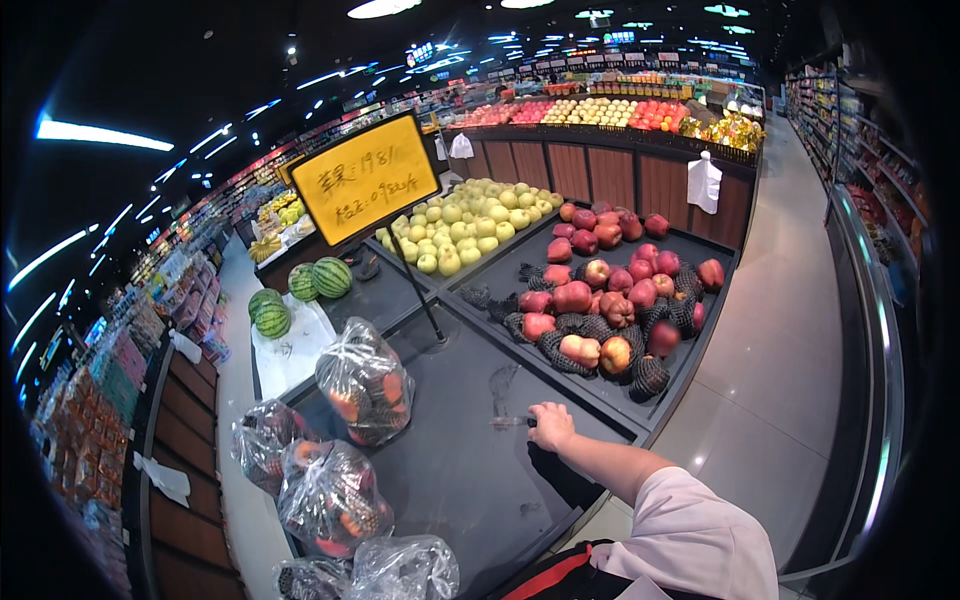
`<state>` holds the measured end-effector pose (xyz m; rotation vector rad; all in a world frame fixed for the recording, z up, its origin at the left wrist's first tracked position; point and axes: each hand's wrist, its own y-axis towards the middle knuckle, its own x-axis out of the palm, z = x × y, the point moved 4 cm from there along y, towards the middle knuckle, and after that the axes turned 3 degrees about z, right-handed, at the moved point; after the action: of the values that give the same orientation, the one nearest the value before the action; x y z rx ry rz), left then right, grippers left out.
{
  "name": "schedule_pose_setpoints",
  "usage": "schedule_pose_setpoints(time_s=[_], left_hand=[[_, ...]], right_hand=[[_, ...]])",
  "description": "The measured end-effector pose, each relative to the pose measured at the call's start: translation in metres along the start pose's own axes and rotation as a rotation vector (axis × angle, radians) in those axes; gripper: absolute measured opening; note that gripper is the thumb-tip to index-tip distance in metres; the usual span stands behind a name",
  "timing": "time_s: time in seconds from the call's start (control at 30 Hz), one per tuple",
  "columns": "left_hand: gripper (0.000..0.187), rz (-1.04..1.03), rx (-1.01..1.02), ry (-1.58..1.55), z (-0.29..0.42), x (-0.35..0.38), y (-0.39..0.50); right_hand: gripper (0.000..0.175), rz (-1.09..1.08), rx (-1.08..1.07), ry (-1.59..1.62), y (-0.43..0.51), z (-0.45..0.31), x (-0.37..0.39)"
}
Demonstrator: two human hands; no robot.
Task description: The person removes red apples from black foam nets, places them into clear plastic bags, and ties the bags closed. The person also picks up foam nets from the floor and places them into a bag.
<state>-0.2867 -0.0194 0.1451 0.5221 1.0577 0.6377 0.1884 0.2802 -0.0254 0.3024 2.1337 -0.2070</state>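
Observation:
My right hand (551,427) reaches over the grey display tray (457,375), its fingers closed around the dark end of a small flat tool (511,421). A pale strip of that tool, perhaps a knife blade, points left, close to the tray surface. Just beyond it a dark smudge (504,384) marks the tray. To the left stand tied clear plastic bags of red fruit, one upright bag (367,386) and another bag (334,495) nearer me. A crumpled clear bag (405,570) lies at the bottom. My left hand is out of view.
Loose red apples (600,300), some in black foam nets, fill the adjoining tray. Green apples (472,225) lie behind. A yellow handwritten sign (365,178) stands on a black pole (414,285). Watermelons (330,277) sit at left. A tiled aisle (765,360) runs along the right.

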Motion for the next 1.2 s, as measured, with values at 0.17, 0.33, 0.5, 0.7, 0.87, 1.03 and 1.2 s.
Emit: schedule_pose_setpoints(time_s=[0.17,0.33,0.5,0.7,0.87,1.03,1.2], left_hand=[[0.024,0.245,0.103,0.238,0.089,0.016,0.026],[0.024,0.311,0.169,0.354,0.165,0.032,0.039],[0.026,0.217,0.06,0.28,0.206,0.063,0.035],[0.029,0.142,0.064,0.14,0.219,0.101,0.05],[0.029,0.087,0.126,0.137,0.214,0.121,0.063],[0.034,0.065,0.117,0.104,0.165,0.162,0.089],[0.07,-0.035,0.101,0.445,0.086,0.196,0.157]], right_hand=[[0.036,-0.101,-0.144,-0.19,0.036,0.018,-0.007],[0.027,-0.28,-0.24,-0.174,0.062,0.024,0.002],[0.026,-0.282,-0.329,-0.217,0.06,0.022,0.004],[0.011,-0.185,-0.27,0.463,0.07,0.028,-0.036],[0.058,-0.336,-0.29,0.058,0.073,0.036,-0.051],[0.064,-0.425,-0.419,-0.16,0.047,0.019,-0.027],[0.032,-0.523,-0.481,-0.195,0.039,-0.005,0.0]])
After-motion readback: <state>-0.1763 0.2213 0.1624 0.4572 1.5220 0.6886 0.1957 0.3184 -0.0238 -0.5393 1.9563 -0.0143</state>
